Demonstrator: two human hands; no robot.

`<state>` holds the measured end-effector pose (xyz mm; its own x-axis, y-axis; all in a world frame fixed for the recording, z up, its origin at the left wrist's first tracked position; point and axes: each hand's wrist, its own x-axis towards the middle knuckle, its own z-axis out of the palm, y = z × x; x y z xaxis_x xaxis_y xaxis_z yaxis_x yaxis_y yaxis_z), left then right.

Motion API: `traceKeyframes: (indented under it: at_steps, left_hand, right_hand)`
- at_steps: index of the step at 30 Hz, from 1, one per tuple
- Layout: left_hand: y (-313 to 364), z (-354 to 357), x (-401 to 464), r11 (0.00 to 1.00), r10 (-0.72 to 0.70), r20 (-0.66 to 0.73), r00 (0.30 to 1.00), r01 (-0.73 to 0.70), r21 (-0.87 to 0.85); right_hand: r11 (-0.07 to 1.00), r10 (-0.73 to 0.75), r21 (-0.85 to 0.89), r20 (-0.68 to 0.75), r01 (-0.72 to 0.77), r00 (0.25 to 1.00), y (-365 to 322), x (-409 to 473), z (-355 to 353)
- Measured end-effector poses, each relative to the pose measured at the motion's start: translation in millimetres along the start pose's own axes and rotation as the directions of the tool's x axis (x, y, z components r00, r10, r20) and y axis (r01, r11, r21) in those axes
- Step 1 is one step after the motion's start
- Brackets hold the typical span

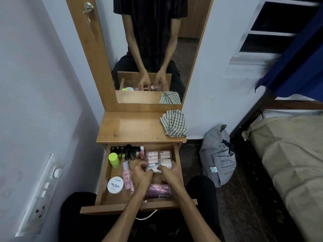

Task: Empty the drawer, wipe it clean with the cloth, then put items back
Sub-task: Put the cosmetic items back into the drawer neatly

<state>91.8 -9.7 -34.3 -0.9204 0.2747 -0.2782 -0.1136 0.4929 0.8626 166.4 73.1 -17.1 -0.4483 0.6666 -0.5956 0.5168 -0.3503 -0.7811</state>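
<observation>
The wooden drawer [103,186] is pulled out and full of cosmetics. Inside, my left hand [141,175] and my right hand [170,173] both curl their fingers round a clear packet of small pale pink containers [158,158] at the right middle. A shiny pink pouch [160,190] lies under my wrists. To the left are a pink bottle [126,177], a white round nail-polish-remover tub [115,184], a lime-capped jar [114,159] and several small dark nail polish bottles [130,151] along the back. The green checked cloth [173,124] lies crumpled on the tabletop's right side.
The dresser top [132,127] is bare wood left of the cloth, with a mirror [150,49] behind it. A wall with a switch panel [44,191] stands at the left. A grey bag [218,158] sits on the floor beside a bed [288,154] at the right.
</observation>
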Motion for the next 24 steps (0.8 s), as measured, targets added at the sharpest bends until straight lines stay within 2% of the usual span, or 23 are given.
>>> traceKeyframes:
  at_steps: [6, 16, 24]
  left_hand:
    - [2, 1, 1, 0.999, 0.038, 0.019, 0.999, -0.039, 0.027]
    - [-4, 1, 0, 0.999, 0.027, 0.079, 0.996, -0.024, -0.027]
    - [-3, 0, -3, 0.998, 0.06, 0.113, 0.992, -0.055, -0.041]
  right_hand:
    - [1.0, 0.014, 0.013, -0.059, -0.013, 0.998, 2, 4, 11]
    - [0.983, -0.079, -0.17, -0.073, 0.066, 0.994, -3, -12, 9]
    - [0.989, -0.064, -0.141, -0.11, 0.049, 0.992, -5, -13, 12]
